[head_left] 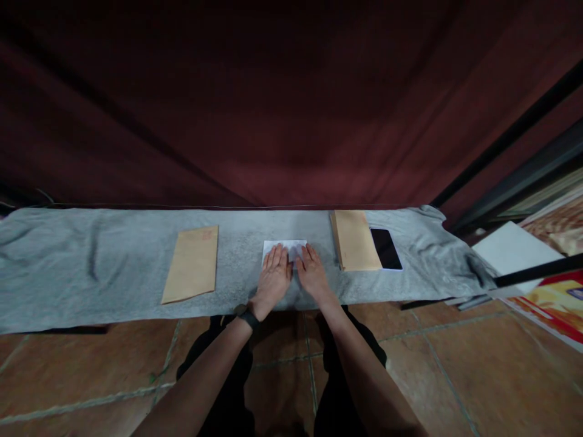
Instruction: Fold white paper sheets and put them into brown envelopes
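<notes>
A folded sheet of white paper (294, 247) lies on the grey cloth in front of me, partly covered by both hands. My left hand (274, 276) rests flat on its left part, fingers stretched out, with a dark watch on the wrist. My right hand (312, 273) presses on the paper's right part, fingers extended and pointing away from me. To the left lies a single brown envelope (193, 264). On the right a stack of brown envelopes (357, 241) sits beside a dark-screened phone (387, 249).
The narrow bench or table is draped in a wrinkled grey cloth (132, 267). A dark red curtain-like surface (282, 121) rises behind it. At the right are a black bar (540, 269), a white board (514, 249) and a red-yellow printed box (553, 303). Brown floor tiles (113, 364) lie below.
</notes>
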`<state>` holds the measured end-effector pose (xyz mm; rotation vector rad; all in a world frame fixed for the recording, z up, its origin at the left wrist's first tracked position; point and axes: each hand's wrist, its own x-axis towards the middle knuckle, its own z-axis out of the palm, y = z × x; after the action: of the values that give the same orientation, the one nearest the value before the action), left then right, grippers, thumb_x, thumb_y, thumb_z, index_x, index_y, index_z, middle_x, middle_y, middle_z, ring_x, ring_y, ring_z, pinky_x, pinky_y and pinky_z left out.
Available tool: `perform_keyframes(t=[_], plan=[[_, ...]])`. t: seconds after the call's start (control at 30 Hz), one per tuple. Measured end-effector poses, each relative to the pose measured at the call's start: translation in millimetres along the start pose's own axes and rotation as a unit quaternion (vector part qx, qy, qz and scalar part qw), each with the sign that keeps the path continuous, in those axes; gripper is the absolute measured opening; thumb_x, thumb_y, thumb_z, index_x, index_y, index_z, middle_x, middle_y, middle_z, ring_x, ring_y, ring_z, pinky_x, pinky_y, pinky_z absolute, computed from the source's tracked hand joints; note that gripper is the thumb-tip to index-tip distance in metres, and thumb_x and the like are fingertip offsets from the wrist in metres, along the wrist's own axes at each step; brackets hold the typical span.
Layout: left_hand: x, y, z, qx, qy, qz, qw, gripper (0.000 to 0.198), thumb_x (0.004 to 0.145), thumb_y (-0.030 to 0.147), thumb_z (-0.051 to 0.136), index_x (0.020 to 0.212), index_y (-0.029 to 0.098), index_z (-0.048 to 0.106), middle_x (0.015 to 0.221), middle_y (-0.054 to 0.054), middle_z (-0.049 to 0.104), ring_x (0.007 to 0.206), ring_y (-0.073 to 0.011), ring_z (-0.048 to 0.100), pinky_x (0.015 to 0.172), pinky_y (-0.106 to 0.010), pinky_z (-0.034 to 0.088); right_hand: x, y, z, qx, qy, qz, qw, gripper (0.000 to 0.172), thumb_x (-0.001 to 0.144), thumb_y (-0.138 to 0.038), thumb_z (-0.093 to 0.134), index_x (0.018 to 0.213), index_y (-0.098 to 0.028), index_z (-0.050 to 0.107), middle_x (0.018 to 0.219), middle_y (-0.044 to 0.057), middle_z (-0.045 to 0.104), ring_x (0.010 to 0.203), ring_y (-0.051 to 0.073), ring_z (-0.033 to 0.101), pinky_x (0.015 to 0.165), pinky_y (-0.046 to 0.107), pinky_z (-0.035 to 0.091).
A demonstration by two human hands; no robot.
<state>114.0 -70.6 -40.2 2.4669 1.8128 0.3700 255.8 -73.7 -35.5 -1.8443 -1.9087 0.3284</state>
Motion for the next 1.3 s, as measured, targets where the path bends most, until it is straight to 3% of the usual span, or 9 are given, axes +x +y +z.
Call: perform_keyframes(t=[0.1, 0.27, 0.47, 0.57, 0.73, 1.0, 1.3], plan=[[9.8, 1.5, 6.8, -0.011, -0.013, 0.015, 1.0, 0.059, 0.102, 0.019, 0.029, 0.157, 0.002, 0.038, 0.168, -0.021, 0.032, 0.159, -0.03, 0.024, 0.128, -0.048, 0.026, 3.6, -4.2, -0.2, 0.026, -0.009, -0.017, 0.999, 0.053, 0.109, -0.033, 0.028, 0.152, -0.012, 0.052, 0.159, 0.014, 0.05, 0.151, 0.022, 0.043, 0.123, 0.045, 0.038], [21.4, -18.2, 20.6, -0.013, 0.003, 0.012, 1.0, 0.065, 0.097, 0.015, 0.034, 0.161, 0.005, 0.032, 0.168, -0.021, 0.031, 0.16, -0.0289, 0.022, 0.128, -0.053, 0.025, 23.1, -25.9, 8.1, 0.061, -0.049, -0.048, 0.996, 0.054, 0.11, -0.032, 0.024, 0.151, -0.014, 0.054, 0.155, 0.012, 0.056, 0.15, 0.022, 0.044, 0.125, 0.043, 0.037], [22.7, -30.9, 31.7, 0.012, -0.029, 0.04, 0.999, 0.068, 0.095, 0.02, 0.043, 0.16, 0.004, 0.035, 0.168, -0.021, 0.032, 0.16, -0.0319, 0.019, 0.13, -0.054, 0.018, 29.3, -45.8, 33.5, 0.062, -0.058, -0.057, 0.995, 0.058, 0.112, -0.037, 0.018, 0.16, -0.015, 0.041, 0.163, 0.008, 0.045, 0.154, 0.016, 0.038, 0.127, 0.035, 0.033], [20.8, -31.6, 35.0, 0.018, -0.023, 0.043, 0.999, 0.067, 0.097, 0.023, 0.041, 0.162, 0.012, 0.034, 0.169, -0.017, 0.031, 0.16, -0.0317, 0.019, 0.129, -0.056, 0.021, 25.9, -42.3, 40.3, 0.042, -0.063, -0.056, 0.996, 0.059, 0.112, -0.041, 0.019, 0.162, -0.015, 0.036, 0.168, 0.007, 0.036, 0.157, 0.019, 0.031, 0.13, 0.042, 0.025], [20.1, -30.7, 36.1, 0.016, -0.001, 0.024, 1.0, 0.07, 0.097, 0.018, 0.039, 0.166, 0.019, 0.025, 0.17, -0.014, 0.032, 0.16, -0.0291, 0.023, 0.128, -0.056, 0.023, 26.3, -33.1, 38.8, 0.002, -0.077, -0.059, 0.995, 0.057, 0.112, -0.04, 0.019, 0.162, -0.018, 0.037, 0.167, 0.008, 0.038, 0.157, 0.019, 0.031, 0.13, 0.044, 0.024], [13.7, -34.0, 24.6, 0.001, 0.017, -0.014, 1.0, 0.061, 0.103, 0.026, 0.029, 0.16, 0.006, 0.036, 0.167, -0.018, 0.035, 0.159, -0.0269, 0.025, 0.129, -0.049, 0.025, 22.0, 0.7, 33.0, -0.088, -0.039, -0.094, 0.991, 0.055, 0.111, -0.036, 0.03, 0.161, -0.015, 0.038, 0.167, 0.011, 0.036, 0.158, 0.025, 0.029, 0.129, 0.049, 0.023], [9.9, -37.0, 24.6, 0.008, 0.027, -0.051, 0.998, 0.065, 0.105, 0.036, 0.029, 0.159, 0.002, 0.036, 0.166, -0.021, 0.036, 0.157, -0.0302, 0.031, 0.128, -0.05, 0.027, 25.7, 20.0, 24.4, -0.133, -0.023, -0.071, 0.988, 0.059, 0.111, -0.04, 0.033, 0.161, -0.009, 0.035, 0.167, 0.015, 0.035, 0.155, 0.03, 0.034, 0.127, 0.05, 0.024]])
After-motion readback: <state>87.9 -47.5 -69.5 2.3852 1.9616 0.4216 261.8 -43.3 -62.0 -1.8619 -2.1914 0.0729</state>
